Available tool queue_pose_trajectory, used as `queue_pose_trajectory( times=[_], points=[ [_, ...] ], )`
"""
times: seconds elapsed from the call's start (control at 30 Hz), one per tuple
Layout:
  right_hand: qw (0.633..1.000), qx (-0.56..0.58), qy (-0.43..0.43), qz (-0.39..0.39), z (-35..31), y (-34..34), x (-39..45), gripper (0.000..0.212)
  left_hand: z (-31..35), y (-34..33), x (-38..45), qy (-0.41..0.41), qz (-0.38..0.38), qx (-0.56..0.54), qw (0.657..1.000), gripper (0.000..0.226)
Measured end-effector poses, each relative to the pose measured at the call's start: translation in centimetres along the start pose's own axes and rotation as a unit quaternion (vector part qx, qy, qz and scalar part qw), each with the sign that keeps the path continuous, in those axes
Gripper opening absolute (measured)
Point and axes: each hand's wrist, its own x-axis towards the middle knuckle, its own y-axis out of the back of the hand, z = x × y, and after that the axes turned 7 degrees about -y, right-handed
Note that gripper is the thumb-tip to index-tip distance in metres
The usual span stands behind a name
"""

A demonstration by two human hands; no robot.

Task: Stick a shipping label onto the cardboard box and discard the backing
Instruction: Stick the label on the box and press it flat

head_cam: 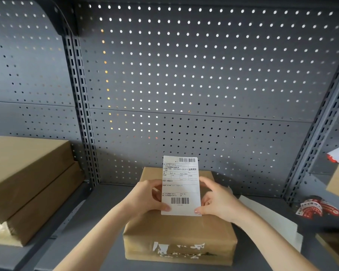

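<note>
Shipping label (181, 185), held upright between left hand (145, 196) and right hand (216, 200), carried barcode at top right and second barcode near bottom. Bold Chinese characters 业务类型 stood at right edge of upper block. Beside them ran line of digits, partly legible, roughly 13800138000; remaining small print too fine to read. Cardboard box (179, 234) bore white characters on front face, broken up and unreadable. Red-and-white printed tape roll (314, 209) at right showed lettering, illegible.
</note>
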Motion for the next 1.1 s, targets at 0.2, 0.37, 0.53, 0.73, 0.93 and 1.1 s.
queue_pose_trajectory(
  times=[0.2, 0.37, 0.53, 0.73, 0.93, 1.1],
  points=[
    [0.999, 0.019, 0.033, 0.015, -0.4, 0.4, -0.2, 0.073, -0.2, 0.2, 0.4, -0.021, 0.007, 0.017, 1.0, 0.059],
    [0.996, 0.056, 0.055, 0.035, -0.8, 0.5, 0.3, 0.062, -0.7, 0.2, 1.2, -0.034, 0.038, 0.008, 0.999, 0.063],
    [0.997, 0.043, 0.052, 0.032, -0.7, 0.3, 1.0, 0.063, -1.2, 0.1, 1.9, -0.04, 0.026, 0.034, 0.998, 0.066],
    [0.997, 0.041, 0.051, 0.038, -0.9, 0.5, 1.9, 0.069, -2.0, 0.3, 2.6, -0.03, 0.044, 0.034, 0.998, 0.073],
    [0.997, 0.046, 0.056, 0.032, -1.2, 0.5, 3.3, 0.065, -2.5, 0.2, 4.0, -0.034, 0.055, 0.044, 0.997, 0.068],
    [0.998, 0.036, 0.05, 0.028, -0.8, 0.6, 4.5, 0.067, -3.1, 0.3, 4.6, -0.031, 0.051, 0.062, 0.996, 0.067]
  ],
)
